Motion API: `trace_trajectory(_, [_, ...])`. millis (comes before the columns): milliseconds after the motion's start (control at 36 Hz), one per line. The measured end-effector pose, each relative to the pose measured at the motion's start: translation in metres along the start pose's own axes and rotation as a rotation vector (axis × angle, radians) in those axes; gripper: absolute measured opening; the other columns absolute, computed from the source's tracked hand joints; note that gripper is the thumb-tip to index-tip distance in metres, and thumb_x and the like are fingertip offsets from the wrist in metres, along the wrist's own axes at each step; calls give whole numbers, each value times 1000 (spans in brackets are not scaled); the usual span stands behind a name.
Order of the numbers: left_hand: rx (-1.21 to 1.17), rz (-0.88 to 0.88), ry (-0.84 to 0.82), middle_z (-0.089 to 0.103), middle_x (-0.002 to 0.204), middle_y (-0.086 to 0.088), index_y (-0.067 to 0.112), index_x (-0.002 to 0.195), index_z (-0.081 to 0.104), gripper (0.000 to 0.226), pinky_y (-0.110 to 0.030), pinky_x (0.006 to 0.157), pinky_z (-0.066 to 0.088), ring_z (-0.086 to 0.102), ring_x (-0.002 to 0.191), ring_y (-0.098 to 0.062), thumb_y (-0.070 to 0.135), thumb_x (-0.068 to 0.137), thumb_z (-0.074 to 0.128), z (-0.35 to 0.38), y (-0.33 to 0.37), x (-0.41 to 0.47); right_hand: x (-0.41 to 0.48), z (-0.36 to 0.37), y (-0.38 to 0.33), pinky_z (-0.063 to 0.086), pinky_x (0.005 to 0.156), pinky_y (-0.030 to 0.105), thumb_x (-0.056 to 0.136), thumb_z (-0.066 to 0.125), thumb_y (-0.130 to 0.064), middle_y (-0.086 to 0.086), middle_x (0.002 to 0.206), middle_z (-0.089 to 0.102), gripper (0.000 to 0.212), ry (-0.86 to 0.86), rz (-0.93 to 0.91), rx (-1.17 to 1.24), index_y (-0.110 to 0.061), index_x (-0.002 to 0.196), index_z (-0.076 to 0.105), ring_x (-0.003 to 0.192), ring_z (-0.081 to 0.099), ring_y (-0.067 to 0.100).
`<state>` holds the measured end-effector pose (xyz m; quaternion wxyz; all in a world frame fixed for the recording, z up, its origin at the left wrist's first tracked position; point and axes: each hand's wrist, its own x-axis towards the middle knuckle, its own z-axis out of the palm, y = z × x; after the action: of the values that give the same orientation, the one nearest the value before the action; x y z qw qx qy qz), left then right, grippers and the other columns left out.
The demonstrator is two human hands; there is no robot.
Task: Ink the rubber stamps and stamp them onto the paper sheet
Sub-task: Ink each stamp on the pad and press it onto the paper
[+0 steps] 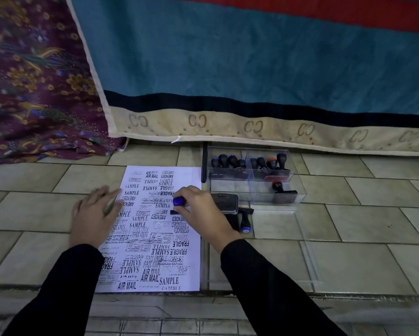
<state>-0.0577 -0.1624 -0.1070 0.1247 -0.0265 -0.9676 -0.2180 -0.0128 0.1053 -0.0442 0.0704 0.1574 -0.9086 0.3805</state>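
A white paper sheet (193, 267) lies on the tiled floor, crowded with black stamp prints. My right hand (201, 209) grips a blue-topped rubber stamp (178, 201) and holds it base down on the sheet's right middle. My left hand (94, 214) lies flat with fingers spread on the sheet's left edge. The ink pad tin (224, 202) sits just right of the sheet, partly behind my right hand. Another blue-capped stamp (244, 220) lies on its side in front of the tin.
A clear plastic organizer (295, 190) at the right back holds several black stamps with blue and orange caps. A clear tray (307, 258) lies right of the sheet. A blue bedspread (227, 57) hangs behind, patterned purple cloth (33, 81) at the left.
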Motion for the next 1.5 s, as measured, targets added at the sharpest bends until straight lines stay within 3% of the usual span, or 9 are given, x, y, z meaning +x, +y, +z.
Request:
trace_trajectory(556, [8, -6, -7, 52, 141, -6, 29, 127, 62, 60, -43, 110, 21, 43, 132, -25, 59, 83, 35, 2, -2, 1, -2, 6, -3, 53, 82, 37, 89, 63, -12, 8, 109, 60, 24, -2, -18, -5, -7, 112, 61, 90, 62, 23])
trace_trajectory(750, [0, -6, 0, 53, 140, -7, 28, 127, 63, 61, -42, 108, 21, 44, 131, -26, 59, 82, 34, 1, 1, 0, 4, 8, -2, 54, 81, 34, 87, 65, -11, 7, 105, 61, 21, 34, 8, 36, -6, 107, 63, 86, 63, 21])
trace_trajectory(889, [8, -19, -8, 52, 141, -7, 29, 127, 63, 62, -44, 111, 20, 41, 135, -26, 60, 82, 34, 3, -1, 1, -5, 10, 0, 49, 81, 15, 83, 69, -6, 5, 102, 61, 18, 54, -35, 52, -5, 101, 64, 85, 63, 16])
trace_trajectory(972, [6, -17, -10, 52, 141, -7, 29, 127, 63, 61, -46, 110, 21, 42, 134, -26, 60, 82, 34, 2, -1, 1, -6, 9, 0, 51, 81, 22, 85, 67, -8, 5, 102, 60, 19, 61, -46, 50, -6, 104, 62, 86, 61, 16])
trace_trajectory(1056, [0, -24, -13, 52, 142, -7, 29, 127, 63, 62, -45, 111, 21, 42, 134, -26, 60, 81, 34, 1, 0, 1, -3, 2, -1, 53, 82, 26, 86, 66, -9, 6, 99, 60, 19, 147, -17, 82, -8, 104, 62, 85, 60, 14])
trace_trajectory(1194, [-2, -19, -8, 52, 142, -7, 29, 127, 63, 63, -44, 110, 21, 42, 134, -26, 60, 81, 33, -1, 2, 0, -1, -33, 0, 50, 78, 11, 84, 69, -8, 0, 96, 61, 18, 364, 16, 160, -8, 101, 64, 77, 59, -2])
trace_trajectory(1333, [6, -23, -12, 51, 143, -6, 30, 127, 62, 61, -44, 111, 20, 40, 136, -25, 59, 82, 33, 0, 3, 0, -8, -62, 9, 53, 78, 18, 80, 71, -7, 3, 96, 64, 19, 402, -5, 127, -8, 99, 66, 81, 63, 8])
trace_trajectory(1500, [-8, -17, -3, 51, 143, -6, 29, 127, 62, 60, -44, 112, 19, 40, 135, -25, 57, 82, 35, 0, 2, -1, -39, -64, 19, 51, 74, 11, 78, 72, -3, -3, 90, 63, 18, 397, -4, 100, -10, 94, 67, 79, 62, 5])
